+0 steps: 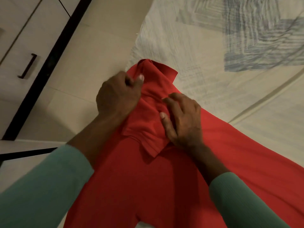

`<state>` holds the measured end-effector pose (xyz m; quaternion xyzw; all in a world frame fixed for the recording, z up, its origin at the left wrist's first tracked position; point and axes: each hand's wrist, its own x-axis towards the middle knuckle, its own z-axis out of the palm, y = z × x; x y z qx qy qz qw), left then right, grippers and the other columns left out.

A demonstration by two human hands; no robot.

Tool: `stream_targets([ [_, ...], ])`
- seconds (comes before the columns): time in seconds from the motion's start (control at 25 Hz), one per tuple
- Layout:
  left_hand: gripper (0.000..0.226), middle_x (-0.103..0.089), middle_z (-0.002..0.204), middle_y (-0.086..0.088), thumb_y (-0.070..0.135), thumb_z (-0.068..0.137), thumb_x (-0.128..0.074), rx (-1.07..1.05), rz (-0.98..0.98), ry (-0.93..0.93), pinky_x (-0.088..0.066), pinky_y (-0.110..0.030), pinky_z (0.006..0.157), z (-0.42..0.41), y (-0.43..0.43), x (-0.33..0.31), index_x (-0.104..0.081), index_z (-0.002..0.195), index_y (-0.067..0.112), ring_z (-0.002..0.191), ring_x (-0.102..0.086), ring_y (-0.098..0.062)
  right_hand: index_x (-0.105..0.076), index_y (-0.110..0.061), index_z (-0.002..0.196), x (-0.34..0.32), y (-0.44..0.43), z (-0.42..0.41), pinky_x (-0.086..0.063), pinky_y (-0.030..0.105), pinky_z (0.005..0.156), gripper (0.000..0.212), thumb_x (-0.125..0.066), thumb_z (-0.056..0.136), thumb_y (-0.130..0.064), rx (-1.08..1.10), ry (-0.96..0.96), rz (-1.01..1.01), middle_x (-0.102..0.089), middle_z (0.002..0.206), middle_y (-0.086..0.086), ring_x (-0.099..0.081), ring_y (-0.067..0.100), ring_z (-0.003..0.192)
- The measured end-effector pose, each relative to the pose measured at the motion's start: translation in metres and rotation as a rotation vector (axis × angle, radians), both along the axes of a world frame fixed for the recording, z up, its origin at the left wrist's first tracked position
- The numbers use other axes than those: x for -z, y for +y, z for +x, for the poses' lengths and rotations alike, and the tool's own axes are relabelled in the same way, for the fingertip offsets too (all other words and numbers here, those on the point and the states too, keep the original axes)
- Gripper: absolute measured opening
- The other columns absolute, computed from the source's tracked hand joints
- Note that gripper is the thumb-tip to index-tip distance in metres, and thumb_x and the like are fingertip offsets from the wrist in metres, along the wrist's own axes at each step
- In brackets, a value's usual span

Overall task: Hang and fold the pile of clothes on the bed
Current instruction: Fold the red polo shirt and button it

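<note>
Red shirt (pixel 148 178) lies spread on the bed (pixel 213 46), collar (pixel 158 69) end farthest from the camera, near the bed edge. Soft knit fabric, rumpled and bunched at the collar. Left hand (pixel 116 96) grips the bunched cloth beside the collar, fingers curled. Right hand (pixel 182 120) rests on the shirt, fingers bent and spread, pinching nothing. Sheet is cream with blue-grey streaked patches. Both sleeves (pixel 41 195) are green. Left of the bed: tiled floor (pixel 98 46) and a pale cabinet (pixel 19 38) with 1 dark bar handle (pixel 28 66), shut.
</note>
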<state>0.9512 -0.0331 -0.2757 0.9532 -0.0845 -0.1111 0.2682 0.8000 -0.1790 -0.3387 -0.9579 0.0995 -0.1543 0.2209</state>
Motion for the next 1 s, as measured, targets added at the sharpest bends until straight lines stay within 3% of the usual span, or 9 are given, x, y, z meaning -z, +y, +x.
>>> stream_targets([
  [0.12, 0.041, -0.067, 0.090, 0.002, 0.069, 0.091, -0.059, 0.106, 0.176, 0.112, -0.051, -0.037, 0.075, -0.044, 0.044, 0.007, -0.063, 0.084, 0.028, 0.086, -0.066, -0.025, -0.050, -0.021, 0.153, 0.012, 0.010, -0.010, -0.028, 0.054, 0.119, 0.069, -0.038, 0.101, -0.065, -0.110, 0.189, -0.054, -0.039, 0.163, 0.009, -0.032, 0.029, 0.153],
  [0.28, 0.031, -0.061, 0.075, 0.005, 0.049, 0.100, -0.060, -0.069, -0.067, 0.234, -0.041, -0.031, 0.061, -0.065, 0.065, -0.001, -0.060, 0.083, 0.022, 0.070, -0.059, -0.013, -0.043, -0.022, 0.158, 0.008, 0.005, -0.012, -0.024, 0.059, 0.120, 0.081, -0.031, 0.097, -0.074, -0.167, 0.191, -0.006, -0.031, 0.168, 0.009, -0.023, 0.029, 0.158],
  [0.4, 0.024, -0.066, 0.084, 0.006, 0.050, 0.097, -0.064, -0.234, -0.172, 0.375, -0.051, -0.033, 0.071, -0.076, 0.078, -0.005, -0.063, 0.101, 0.026, 0.080, -0.065, -0.013, -0.039, -0.017, 0.160, 0.000, 0.007, -0.016, -0.020, 0.061, 0.121, 0.093, -0.041, 0.091, -0.080, -0.313, 0.170, -0.065, -0.027, 0.169, 0.014, -0.019, 0.031, 0.159],
  [0.48, 0.036, -0.070, 0.091, 0.006, 0.050, 0.090, -0.073, -0.184, -0.145, 0.481, -0.057, -0.037, 0.078, -0.082, 0.085, -0.002, -0.057, 0.119, 0.036, 0.085, -0.069, -0.013, -0.033, -0.017, 0.163, -0.004, 0.017, -0.024, -0.017, 0.061, 0.123, 0.101, -0.050, 0.087, -0.082, -0.426, 0.215, -0.175, -0.024, 0.170, 0.013, -0.015, 0.031, 0.160],
  [0.56, 0.044, -0.074, 0.091, 0.002, 0.039, 0.090, -0.077, -0.146, -0.145, 0.510, -0.057, -0.037, 0.073, -0.082, 0.088, -0.002, -0.054, 0.127, 0.040, 0.081, -0.071, -0.015, -0.025, -0.019, 0.165, -0.003, 0.028, -0.032, -0.018, 0.059, 0.125, 0.099, -0.053, 0.090, -0.077, -0.452, 0.248, -0.231, -0.019, 0.172, 0.013, -0.012, 0.031, 0.161],
  [0.72, 0.036, -0.068, 0.107, 0.005, 0.004, 0.095, -0.062, -0.436, -0.705, 0.729, -0.049, -0.023, 0.049, -0.075, 0.091, -0.013, -0.069, 0.123, 0.026, 0.060, -0.057, -0.006, -0.030, -0.016, 0.164, 0.004, 0.039, -0.047, -0.028, 0.056, 0.121, 0.084, -0.067, 0.093, -0.044, -0.361, 0.172, -0.190, -0.028, 0.168, 0.018, -0.025, 0.035, 0.157],
  [0.8, 0.035, -0.067, 0.094, 0.005, 0.001, 0.099, -0.054, -0.386, -0.749, 0.788, -0.050, -0.022, 0.047, -0.078, 0.093, -0.012, -0.074, 0.117, 0.023, 0.056, -0.054, -0.005, -0.035, -0.014, 0.161, 0.003, 0.042, -0.052, -0.032, 0.055, 0.120, 0.077, -0.067, 0.094, -0.031, -0.303, 0.120, -0.156, -0.033, 0.166, 0.019, -0.032, 0.036, 0.154],
  [0.92, 0.041, -0.073, 0.085, -0.003, -0.001, 0.103, -0.038, -0.335, -0.806, 0.863, -0.057, -0.023, 0.055, -0.078, 0.094, -0.015, -0.077, 0.106, 0.013, 0.062, -0.066, -0.010, -0.039, -0.015, 0.158, -0.001, 0.047, -0.056, -0.039, 0.053, 0.114, 0.056, -0.034, 0.109, -0.041, -0.242, 0.052, -0.143, -0.044, 0.160, 0.018, -0.046, 0.036, 0.146],
  [1.0, 0.042, -0.076, 0.087, -0.012, -0.008, 0.098, -0.036, -0.285, -0.824, 0.910, -0.059, -0.023, 0.060, -0.074, 0.093, -0.024, -0.074, 0.107, 0.006, 0.070, -0.074, -0.017, -0.043, -0.013, 0.156, 0.000, 0.044, -0.056, -0.046, 0.049, 0.108, 0.056, -0.026, 0.112, -0.042, -0.264, 0.034, -0.067, -0.054, 0.151, 0.018, -0.055, 0.036, 0.137],
])
